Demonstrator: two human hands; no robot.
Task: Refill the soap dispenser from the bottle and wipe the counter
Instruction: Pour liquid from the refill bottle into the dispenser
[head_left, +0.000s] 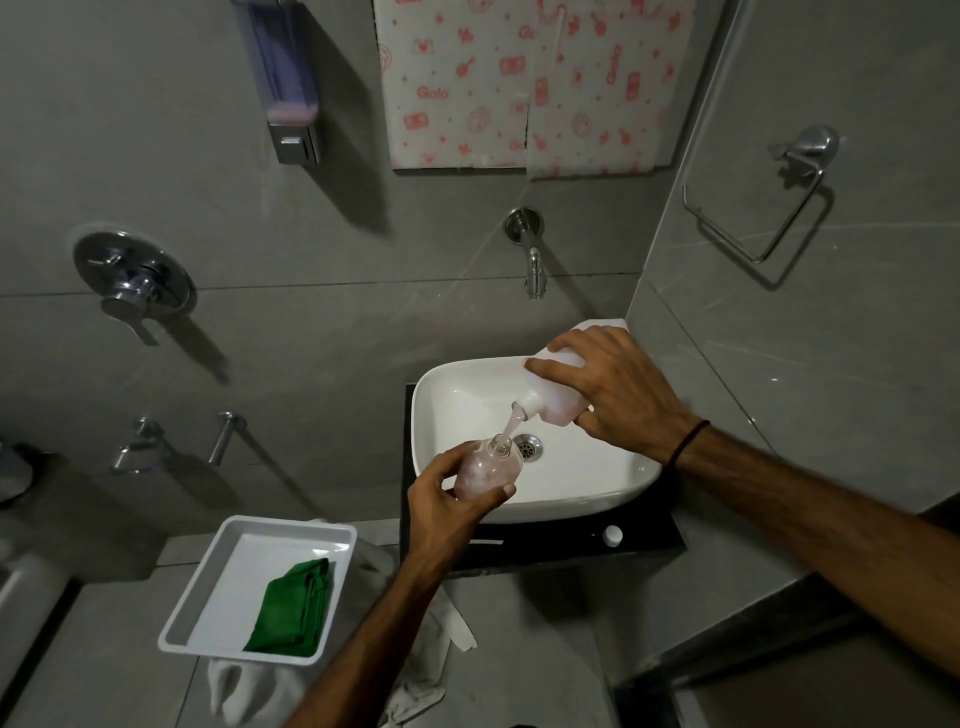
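Note:
My left hand (445, 503) grips a small clear soap dispenser bottle (487, 470), open at the neck and holding pink liquid, over the front of the white basin (457, 395). My right hand (615, 392) holds a large white refill bottle (558, 402) tipped down to the left. A thin pink stream (510, 427) runs from its spout into the dispenser's neck. A folded green cloth (293, 608) lies in a white tray (208, 582) at the lower left. A small white cap (613, 535) sits on the dark counter (571, 545) in front of the basin.
A wall tap (532, 260) juts out above the basin. A wall-mounted soap dispenser (288, 78) hangs at the upper left, a chrome mixer handle (132, 283) further left. A towel ring (779, 208) is on the right wall. A white rag (415, 649) lies under the tray.

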